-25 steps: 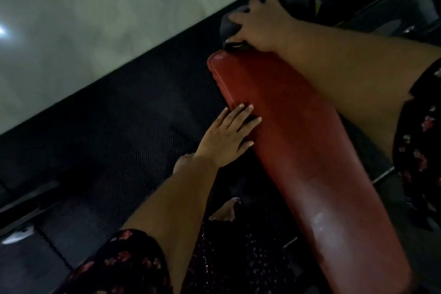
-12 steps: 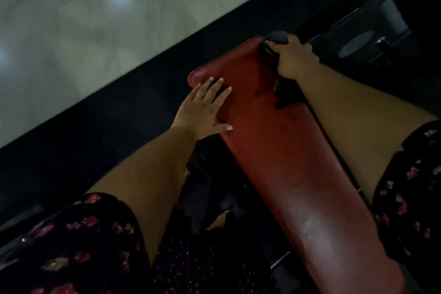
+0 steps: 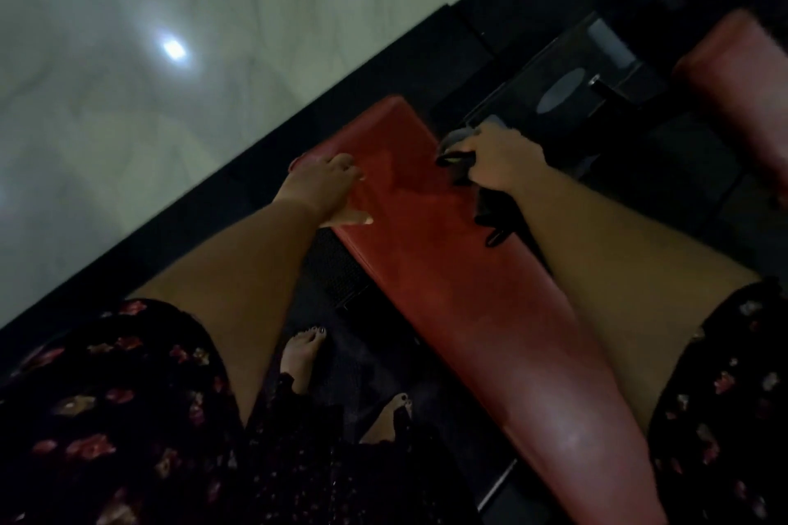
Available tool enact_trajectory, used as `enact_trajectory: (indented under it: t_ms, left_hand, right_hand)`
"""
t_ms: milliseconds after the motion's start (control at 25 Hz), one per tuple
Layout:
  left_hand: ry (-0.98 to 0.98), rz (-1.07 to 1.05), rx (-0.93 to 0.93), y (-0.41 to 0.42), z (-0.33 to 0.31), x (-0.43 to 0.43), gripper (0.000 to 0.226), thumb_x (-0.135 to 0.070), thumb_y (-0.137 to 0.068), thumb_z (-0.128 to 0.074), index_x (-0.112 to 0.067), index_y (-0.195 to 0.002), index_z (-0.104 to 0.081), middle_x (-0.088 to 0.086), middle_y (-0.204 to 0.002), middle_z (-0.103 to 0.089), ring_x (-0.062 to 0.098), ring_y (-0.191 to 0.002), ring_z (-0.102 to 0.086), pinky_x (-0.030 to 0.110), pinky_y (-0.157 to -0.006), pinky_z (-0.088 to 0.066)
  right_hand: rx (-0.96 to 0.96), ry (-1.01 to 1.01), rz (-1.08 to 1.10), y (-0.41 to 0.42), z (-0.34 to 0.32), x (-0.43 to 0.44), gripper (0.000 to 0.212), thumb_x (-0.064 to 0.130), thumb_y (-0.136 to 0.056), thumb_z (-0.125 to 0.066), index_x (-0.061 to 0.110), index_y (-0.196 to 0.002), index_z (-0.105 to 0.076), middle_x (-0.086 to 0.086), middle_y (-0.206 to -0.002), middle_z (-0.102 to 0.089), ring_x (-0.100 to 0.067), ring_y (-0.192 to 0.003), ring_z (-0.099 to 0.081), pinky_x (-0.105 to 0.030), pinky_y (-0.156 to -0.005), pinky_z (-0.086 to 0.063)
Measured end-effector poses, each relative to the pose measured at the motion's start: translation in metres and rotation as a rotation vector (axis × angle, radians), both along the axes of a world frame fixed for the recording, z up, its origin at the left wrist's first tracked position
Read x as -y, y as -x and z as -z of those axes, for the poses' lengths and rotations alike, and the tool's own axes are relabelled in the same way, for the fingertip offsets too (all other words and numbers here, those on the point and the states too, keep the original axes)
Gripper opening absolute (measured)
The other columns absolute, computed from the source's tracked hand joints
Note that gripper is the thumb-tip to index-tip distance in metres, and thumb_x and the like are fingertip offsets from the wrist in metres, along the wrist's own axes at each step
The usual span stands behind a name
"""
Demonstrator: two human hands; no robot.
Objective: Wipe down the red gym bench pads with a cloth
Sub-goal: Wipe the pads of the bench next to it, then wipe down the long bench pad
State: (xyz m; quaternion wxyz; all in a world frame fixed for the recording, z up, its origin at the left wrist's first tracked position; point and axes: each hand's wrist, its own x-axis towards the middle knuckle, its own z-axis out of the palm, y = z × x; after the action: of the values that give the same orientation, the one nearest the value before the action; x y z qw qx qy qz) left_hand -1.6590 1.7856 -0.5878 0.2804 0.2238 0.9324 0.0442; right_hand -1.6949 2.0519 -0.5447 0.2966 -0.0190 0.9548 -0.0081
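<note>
The right hand [image 3: 499,160], fist closed around the dark cloth [image 3: 458,153], has slid to the red bench pad [image 3: 447,269]'s right edge. The left hand [image 3: 328,192], fingers loosely spread and holding nothing, has moved up the pad's left edge, so wiping likely continues.

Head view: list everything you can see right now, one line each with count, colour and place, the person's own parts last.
bench pad: 1, red, runs from centre to bottom right
second pad: 1, red, upper right, partly cut off
cloth: 1, dark, on the bench pad's right edge
bench frame: 1, black, beyond the bench pad's far end, with a grey oval patch
mat: 1, black, under the bench
floor: 1, pale, marbled, upper left, with light reflections
sleeves: 2, dark floral, bottom corners
feet: 2, bare, dark nail polish, on the mat
left hand: 1, resting on the bench pad's left edge
right hand: 1, fingers closed on the cloth
</note>
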Motion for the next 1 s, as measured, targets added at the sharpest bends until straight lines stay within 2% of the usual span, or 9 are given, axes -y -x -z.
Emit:
enact_trajectory:
  t_ms: [80,160,320,400,480,560,640,840,1000]
  left_hand:
    - [-0.044,0.016,-0.011,0.004,-0.030,-0.005,0.087,-0.068,-0.080,-0.061,-0.028,-0.150,-0.030,-0.003,-0.158,-0.022,0.023,-0.143,-0.029,0.050,-0.109,-0.039]
    - [-0.109,0.052,0.008,0.002,-0.054,-0.013,0.082,-0.061,-0.078,-0.069,-0.031,-0.147,-0.036,-0.003,-0.153,-0.030,0.022,-0.139,-0.035,0.047,-0.109,-0.039]
    - [-0.179,0.096,-0.002,-0.016,-0.120,-0.033,0.075,-0.048,-0.075,-0.078,-0.024,-0.140,-0.049,0.002,-0.139,-0.050,0.021,-0.128,-0.049,0.036,-0.108,-0.039]
    - [-0.202,0.060,0.020,-0.036,-0.154,-0.041,0.073,-0.043,-0.077,-0.078,-0.019,-0.139,-0.049,0.005,-0.139,-0.052,0.022,-0.126,-0.051,0.033,-0.107,-0.039]
    - [-0.204,0.044,-0.006,-0.053,-0.178,-0.047,0.073,-0.041,-0.077,-0.079,-0.016,-0.139,-0.049,0.008,-0.139,-0.051,0.024,-0.127,-0.050,0.031,-0.107,-0.037]
    - [-0.232,0.039,-0.036,-0.062,-0.209,-0.054,0.070,-0.044,-0.077,-0.078,-0.022,-0.137,-0.050,0.005,-0.136,-0.051,0.023,-0.125,-0.051,0.030,-0.107,-0.037]
    - [-0.281,0.004,-0.035,-0.060,-0.247,-0.067,0.068,-0.045,-0.079,-0.075,-0.029,-0.139,-0.048,0.001,-0.137,-0.049,0.020,-0.125,-0.050,0.032,-0.107,-0.037]
    - [-0.272,0.129,-0.097,-0.061,-0.332,-0.136,0.072,-0.052,-0.078,-0.074,-0.028,-0.141,-0.047,0.000,-0.137,-0.050,0.018,-0.121,-0.051,0.033,-0.105,-0.040]
    - [-0.245,0.204,-0.062,-0.094,-0.335,-0.176,0.068,-0.048,-0.079,-0.075,-0.028,-0.139,-0.049,0.002,-0.136,-0.052,0.017,-0.118,-0.053,0.033,-0.103,-0.043]
  right_hand:
    - [-0.047,0.061,0.030,-0.024,-0.023,-0.005,0.049,0.021,-0.091,-0.051,0.045,-0.134,-0.050,-0.007,-0.131,-0.043,-0.031,-0.113,-0.050,-0.036,-0.085,-0.047]
    - [-0.010,0.093,0.039,-0.046,-0.050,-0.014,0.053,0.020,-0.092,-0.052,0.044,-0.139,-0.045,-0.011,-0.138,-0.038,-0.033,-0.115,-0.049,-0.036,-0.087,-0.046]
    - [-0.032,0.120,0.092,-0.084,-0.133,-0.044,0.056,0.021,-0.090,-0.057,0.038,-0.141,-0.041,-0.008,-0.135,-0.028,-0.033,-0.101,-0.053,-0.045,-0.087,-0.051]
    - [-0.073,0.142,0.087,-0.105,-0.177,-0.049,0.061,0.018,-0.088,-0.061,0.032,-0.141,-0.034,-0.008,-0.135,-0.025,-0.037,-0.098,-0.055,-0.047,-0.086,-0.051]
    - [-0.162,0.182,0.082,-0.127,-0.207,-0.047,0.058,0.014,-0.083,-0.065,0.025,-0.130,-0.033,-0.010,-0.127,-0.032,-0.037,-0.091,-0.058,-0.049,-0.081,-0.052]
    - [-0.270,0.188,0.079,-0.147,-0.234,-0.050,0.050,0.012,-0.080,-0.064,0.021,-0.119,-0.035,-0.009,-0.120,-0.036,-0.034,-0.083,-0.059,-0.048,-0.074,-0.053]
    - [-0.316,0.186,0.094,-0.159,-0.258,-0.057,0.045,0.010,-0.080,-0.063,0.021,-0.116,-0.038,-0.008,-0.117,-0.039,-0.032,-0.081,-0.056,-0.047,-0.072,-0.053]
    - [-0.333,0.191,0.155,-0.189,-0.306,-0.100,0.043,0.012,-0.081,-0.064,0.021,-0.118,-0.045,-0.008,-0.117,-0.046,-0.031,-0.101,-0.054,-0.044,-0.084,-0.050]
    - [-0.287,0.164,0.225,-0.227,-0.306,-0.129,0.045,0.016,-0.085,-0.062,0.021,-0.126,-0.045,-0.008,-0.126,-0.048,-0.032,-0.111,-0.054,-0.045,-0.089,-0.049]
